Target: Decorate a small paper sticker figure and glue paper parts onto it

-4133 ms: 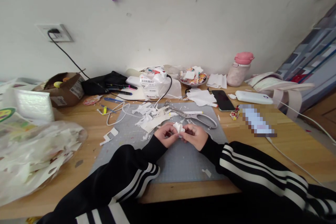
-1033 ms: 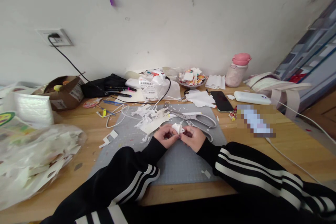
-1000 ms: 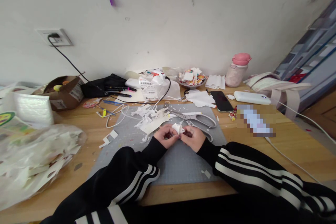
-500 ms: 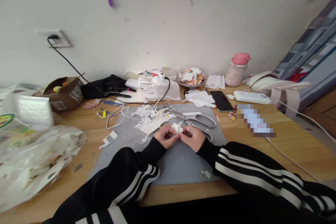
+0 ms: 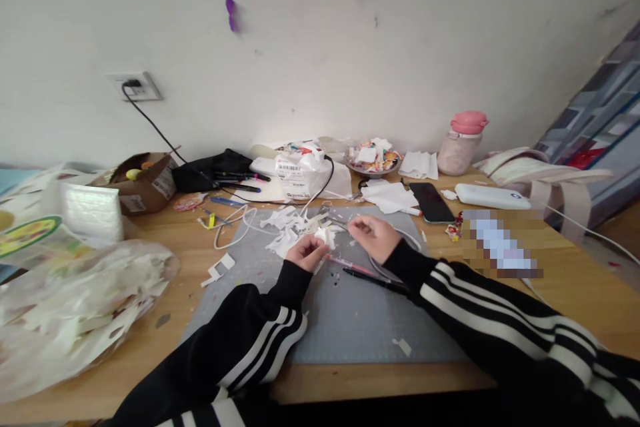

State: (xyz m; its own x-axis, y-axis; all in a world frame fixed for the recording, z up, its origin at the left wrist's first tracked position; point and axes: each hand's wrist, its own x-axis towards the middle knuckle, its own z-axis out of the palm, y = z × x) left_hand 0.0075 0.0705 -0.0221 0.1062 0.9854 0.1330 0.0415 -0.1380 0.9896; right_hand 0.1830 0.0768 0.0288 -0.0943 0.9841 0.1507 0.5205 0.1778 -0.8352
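Note:
My left hand (image 5: 306,252) pinches a small white folded paper piece (image 5: 326,236) between thumb and fingers, above the grey cutting mat (image 5: 320,327). To its right, my right hand (image 5: 376,237) has come away from the paper, its fingers curled together. That hand is over the grey-handled scissors (image 5: 413,237) and covers part of them; whether anything is in its fingers is hidden. Just below the hands, a pink pen (image 5: 353,264) and a black pen (image 5: 375,279) lie on the mat. White paper scraps (image 5: 285,220) are heaped behind my left hand.
At left sit a clear bag of scraps (image 5: 100,307) and a cardboard box (image 5: 155,187). Along the back stand a plate of scraps (image 5: 375,170) and a pink-lidded bottle (image 5: 460,147). A phone (image 5: 433,202) and a white power bank (image 5: 493,196) lie at right.
My right hand has let go of the white paper piece and moved up and right, over the scissors. My left hand still holds the paper. The view has shifted slightly.

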